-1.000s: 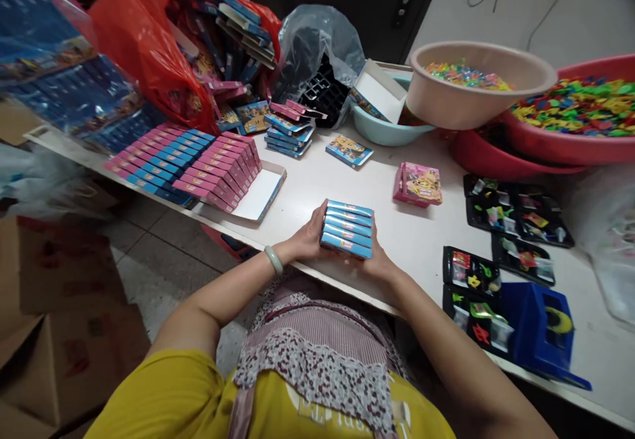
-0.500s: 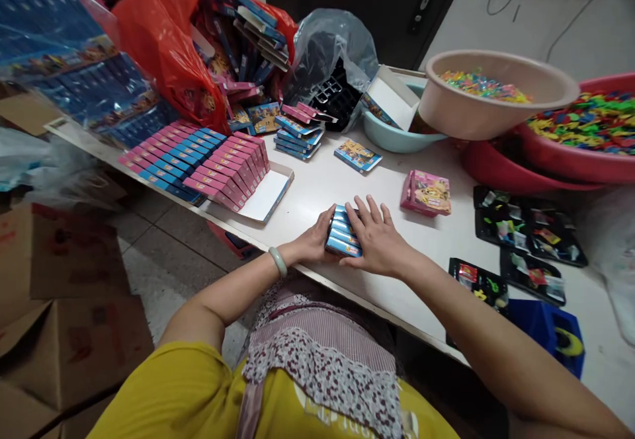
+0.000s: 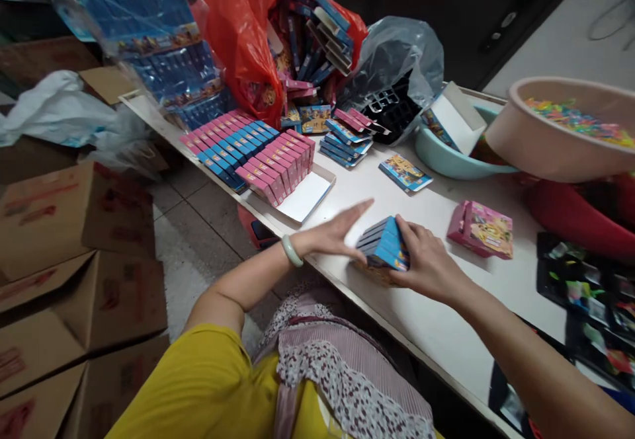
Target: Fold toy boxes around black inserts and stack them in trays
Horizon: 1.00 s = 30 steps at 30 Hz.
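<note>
A stack of blue boxes [image 3: 384, 244] stands tilted near the front edge of the white table. My right hand [image 3: 426, 260] grips the stack from its right side, thumb and fingers around it. Just to the left, my left hand [image 3: 337, 233] is spread, its thumb close to the stack; whether it touches is unclear. Farther left, rows of pink boxes [image 3: 285, 161] and blue boxes [image 3: 238, 145] stand in a white-lined tray [image 3: 310, 198]. A single blue box [image 3: 405, 173] lies behind my hands, and pink boxes [image 3: 483, 229] sit to the right.
At the back are a red bag [image 3: 243, 22] of boxes, a clear bag [image 3: 411, 42] with black trays, and a light blue basin [image 3: 446, 155]. A pink basin [image 3: 560, 135] of small colourful pieces stands right. Cardboard boxes [image 3: 119, 293] are on the floor at left.
My left hand has come off the blue stack and opened. My right hand has gripped the stack, which is now tilted. The view has turned to the left.
</note>
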Motion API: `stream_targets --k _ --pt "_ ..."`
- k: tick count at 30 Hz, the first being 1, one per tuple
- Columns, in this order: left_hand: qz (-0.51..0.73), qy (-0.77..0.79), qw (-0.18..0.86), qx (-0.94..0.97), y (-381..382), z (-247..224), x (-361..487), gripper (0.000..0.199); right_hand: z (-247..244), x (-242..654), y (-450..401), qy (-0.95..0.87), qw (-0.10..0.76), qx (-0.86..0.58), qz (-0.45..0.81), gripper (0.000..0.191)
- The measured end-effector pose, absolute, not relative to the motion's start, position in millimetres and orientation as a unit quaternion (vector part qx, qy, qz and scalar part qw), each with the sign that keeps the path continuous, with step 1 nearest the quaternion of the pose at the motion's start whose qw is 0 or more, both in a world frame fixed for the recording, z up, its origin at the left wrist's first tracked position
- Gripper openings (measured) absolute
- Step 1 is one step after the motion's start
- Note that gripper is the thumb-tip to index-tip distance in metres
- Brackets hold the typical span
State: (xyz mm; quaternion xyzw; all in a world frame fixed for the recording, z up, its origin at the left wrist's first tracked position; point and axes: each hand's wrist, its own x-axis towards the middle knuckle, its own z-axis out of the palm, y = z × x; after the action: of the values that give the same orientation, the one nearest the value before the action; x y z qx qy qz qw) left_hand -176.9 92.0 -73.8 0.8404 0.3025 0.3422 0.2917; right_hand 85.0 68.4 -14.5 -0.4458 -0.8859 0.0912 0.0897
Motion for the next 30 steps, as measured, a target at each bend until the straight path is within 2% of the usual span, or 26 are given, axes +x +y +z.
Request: stream_targets --k 2,4,8,11,16,23,27,30 --pt "0.405 0.415 0.190 0.792 105.4 -45.4 -229.4 0.079 -3.5 72.8 77.3 -0.881 0.159 -0.433 0.105 0.110" --pt "0.408 0.522 0.096 0.743 116.6 -22.9 -281.3 0.059 4.0 48.4 90.2 -0.871 0.237 -0.411 0.126 0.114" --pt "0.227 0.623 0.036 0.748 124.8 -2.1 -339.5 0.044 -9.8 -21.3 120.1 -0.839 0.353 -0.374 0.176 0.116" --pt "0.098 0.647 0.040 0.755 123.6 1.3 -343.7 0.045 -39.1 -61.5 136.0 -0.828 0.373 -0.361 0.212 0.117" --pt "0.032 0.650 0.084 0.754 126.1 0.2 -340.3 0.047 -59.0 -79.0 144.5 -0.843 0.313 -0.378 0.220 0.115" --pt "0.039 0.650 0.101 0.752 127.1 -3.1 -342.3 0.049 -10.3 -107.6 154.7 -0.871 0.137 -0.432 0.188 0.109" --pt "0.034 0.653 0.114 0.748 125.9 -0.8 -338.7 0.050 0.0 -143.4 152.7 -0.882 0.024 -0.445 0.154 0.105" --pt "0.036 0.657 0.114 0.744 125.0 0.5 -337.0 0.051 -2.8 -162.9 148.0 -0.888 -0.004 -0.442 0.126 0.106"
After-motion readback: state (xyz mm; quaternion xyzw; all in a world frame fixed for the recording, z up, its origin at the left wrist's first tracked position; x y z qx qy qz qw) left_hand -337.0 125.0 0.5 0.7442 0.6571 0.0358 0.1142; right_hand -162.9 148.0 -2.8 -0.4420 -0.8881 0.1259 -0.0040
